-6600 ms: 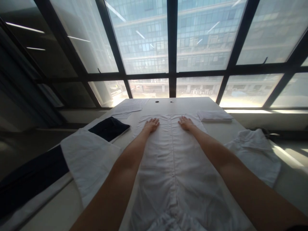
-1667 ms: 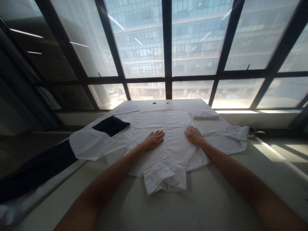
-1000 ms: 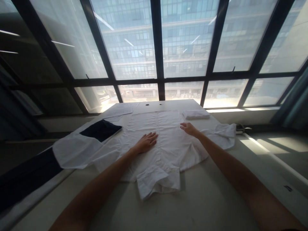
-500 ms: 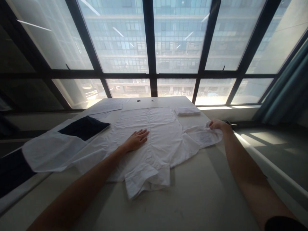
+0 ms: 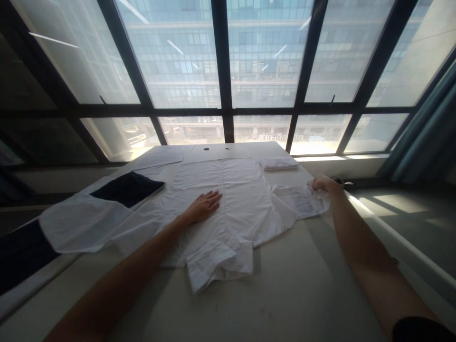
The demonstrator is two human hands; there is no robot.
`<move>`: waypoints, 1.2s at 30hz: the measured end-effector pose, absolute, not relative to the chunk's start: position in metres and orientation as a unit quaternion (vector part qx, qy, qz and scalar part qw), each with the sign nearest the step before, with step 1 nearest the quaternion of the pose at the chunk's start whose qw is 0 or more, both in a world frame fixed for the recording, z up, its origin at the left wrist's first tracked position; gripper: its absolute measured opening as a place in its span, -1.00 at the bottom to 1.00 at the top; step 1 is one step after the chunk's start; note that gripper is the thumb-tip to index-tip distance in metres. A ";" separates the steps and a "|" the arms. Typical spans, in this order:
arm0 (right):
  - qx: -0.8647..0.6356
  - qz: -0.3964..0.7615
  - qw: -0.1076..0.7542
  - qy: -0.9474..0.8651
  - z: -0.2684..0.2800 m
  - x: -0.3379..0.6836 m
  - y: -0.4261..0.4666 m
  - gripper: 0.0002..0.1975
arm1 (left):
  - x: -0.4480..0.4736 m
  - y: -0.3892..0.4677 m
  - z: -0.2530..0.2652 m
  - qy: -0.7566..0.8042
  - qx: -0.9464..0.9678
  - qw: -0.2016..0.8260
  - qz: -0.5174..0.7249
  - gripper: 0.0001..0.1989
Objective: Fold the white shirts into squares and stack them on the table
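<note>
A white shirt (image 5: 242, 204) lies spread on the table, its collar toward me and a line of buttons or a seam down its middle. My left hand (image 5: 203, 206) rests flat on the shirt just left of that line, fingers stretched out. Far to the right, my right hand (image 5: 321, 184) is closed on the end of the shirt's right sleeve (image 5: 299, 199), which reaches the table's right edge. The other sleeve (image 5: 138, 225) stretches out to the left, partly behind my left forearm. The fingertips of my right hand are partly hidden by cloth.
A folded white cloth (image 5: 278, 163) sits at the back right of the table (image 5: 281, 294). Dark navy cloth (image 5: 128, 189) lies at the left, with more navy cloth (image 5: 24, 254) at the left edge. White sheets (image 5: 160, 157) lie at the back left. Tall windows stand behind.
Almost nothing differs. The view has shifted very slightly; both hands keep their places on the shirt.
</note>
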State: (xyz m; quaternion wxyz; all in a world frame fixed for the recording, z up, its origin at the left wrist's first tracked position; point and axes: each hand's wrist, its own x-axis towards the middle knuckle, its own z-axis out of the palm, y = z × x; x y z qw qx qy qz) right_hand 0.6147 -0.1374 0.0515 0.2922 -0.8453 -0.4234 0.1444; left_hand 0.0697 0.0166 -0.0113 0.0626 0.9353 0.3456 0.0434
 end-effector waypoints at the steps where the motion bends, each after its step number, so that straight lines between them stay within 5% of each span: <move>1: -0.853 0.153 0.282 -0.411 0.057 0.614 -0.138 -0.81 | 0.070 0.017 -0.012 0.345 0.936 0.063 0.045 -0.35; 9: -0.697 0.262 0.562 -0.361 0.113 0.572 -0.135 -0.90 | 0.076 0.013 -0.006 0.319 0.924 0.125 0.171 -0.27; 15: -0.542 0.326 0.651 -0.418 0.121 0.481 -0.107 -0.82 | 0.102 -0.022 0.020 0.259 0.818 0.436 0.270 -0.13; 22: -0.467 0.441 0.597 -0.481 0.056 0.339 -0.101 -0.73 | 0.122 -0.074 0.031 0.187 0.641 0.715 0.206 -0.13; 27: -0.480 0.532 0.473 -0.512 0.032 0.308 -0.108 -0.76 | 0.127 -0.073 0.018 0.279 0.592 0.710 0.259 -0.37; 32: -0.513 0.474 0.492 -0.520 0.062 0.351 -0.102 -0.92 | 0.121 -0.060 0.010 0.300 0.571 0.717 0.267 -0.38; 36: -0.540 0.396 0.528 -0.522 0.090 0.404 -0.099 -0.95 | 0.114 -0.042 0.020 0.341 0.577 0.679 0.298 -0.60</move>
